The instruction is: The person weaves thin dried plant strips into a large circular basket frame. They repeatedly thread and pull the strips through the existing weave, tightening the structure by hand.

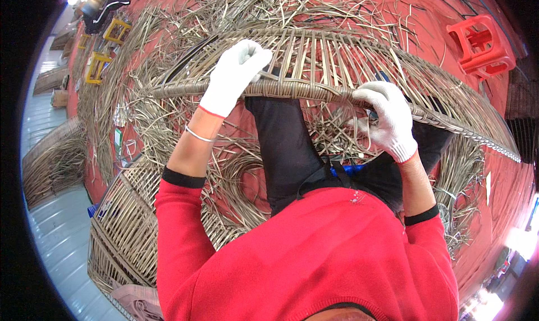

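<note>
We note the floor [505, 169] first: a red surface strewn with loose cane strips [264, 9] beyond both hands. Below and outward of the left hand lie finished woven panels [126, 231]. A red plastic stool [482, 44] stands well beyond the right hand.

The wicker frame [337, 57] rests across our lap, directly under both hands. Its upright ribs run away from the hands and stand bare, with open gaps between them. Its near rim [297, 89] is wrapped in tight cane binding from the left hand across to the right hand and on past it toward the outer end. We judge the rim binding largely done along the visible stretch, and the weaving between the ribs largely not yet done.

The left hand [236, 74], gloved in white, reaches forward on an extended forearm, wrist bent down, fingers curled closed over the rim. A thin bracelet [197, 134] sits on that wrist.

The right hand [387, 116], also gloved, sits nearer the body, forearm raised, fingers closed around the rim with the thumb pressing on top. A dark item shows between its fingers; we cannot tell what it is.
</note>
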Tool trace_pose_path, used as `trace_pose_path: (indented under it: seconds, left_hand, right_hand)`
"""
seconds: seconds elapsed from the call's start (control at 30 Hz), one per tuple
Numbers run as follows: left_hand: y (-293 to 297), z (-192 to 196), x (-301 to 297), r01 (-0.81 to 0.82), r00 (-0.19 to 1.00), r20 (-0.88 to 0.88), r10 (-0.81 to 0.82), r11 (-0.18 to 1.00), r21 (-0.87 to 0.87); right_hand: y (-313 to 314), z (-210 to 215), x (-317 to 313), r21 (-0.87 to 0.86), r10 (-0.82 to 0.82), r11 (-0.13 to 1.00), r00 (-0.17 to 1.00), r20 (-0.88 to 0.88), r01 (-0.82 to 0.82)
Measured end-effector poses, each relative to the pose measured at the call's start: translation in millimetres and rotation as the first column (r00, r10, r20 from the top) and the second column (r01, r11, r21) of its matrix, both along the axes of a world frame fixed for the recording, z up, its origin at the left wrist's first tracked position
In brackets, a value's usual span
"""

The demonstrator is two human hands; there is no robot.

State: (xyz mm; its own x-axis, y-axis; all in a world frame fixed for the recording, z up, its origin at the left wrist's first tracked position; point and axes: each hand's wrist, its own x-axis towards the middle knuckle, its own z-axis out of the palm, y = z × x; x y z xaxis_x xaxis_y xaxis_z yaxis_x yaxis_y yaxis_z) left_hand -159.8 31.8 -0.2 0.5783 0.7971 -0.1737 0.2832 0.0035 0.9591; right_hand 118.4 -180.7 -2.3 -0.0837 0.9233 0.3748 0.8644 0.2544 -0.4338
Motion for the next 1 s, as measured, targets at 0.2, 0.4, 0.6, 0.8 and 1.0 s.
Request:
trace_pose_path:
  seconds: [0.2, 0.4, 0.6, 0.8, 1.0]
  left_hand:
    - [-10.1, 10.1, -6.7, 0.105, 0.994, -0.005, -0.106, 0.978, 0.180]
    - [-1.4, 0.5, -19.0, -0.046, 0.994, 0.105, 0.027, 0.983, 0.176]
    - [-6.8, 1.5, -18.3, -0.146, 0.962, 0.247, 0.115, 0.983, 0.110]
    - [-7.0, 27.1, -18.9, 0.462, 0.882, -0.460, -0.103, 0.384, 0.800]
    - [-11.0, 14.2, -9.9, 0.242, 0.964, -0.252, -0.086, 0.680, 0.692]
  right_hand:
    - [-1.5, 2.6, 2.0, -0.025, 0.008, 1.000, 1.000, -0.030, -0.009]
    - [-3.3, 10.5, 8.6, -0.093, 0.071, 0.993, 0.997, -0.040, -0.074]
    - [-2.1, 33.2, 12.5, -0.151, 0.144, 0.972, 0.966, -0.217, -0.178]
    - [-5.8, 19.9, -6.9, -0.005, 0.163, 0.987, 0.986, -0.020, -0.164]
    - [-15.8, 9.2, -3.0, 0.058, 0.058, 0.998, 0.866, -0.496, -0.033]
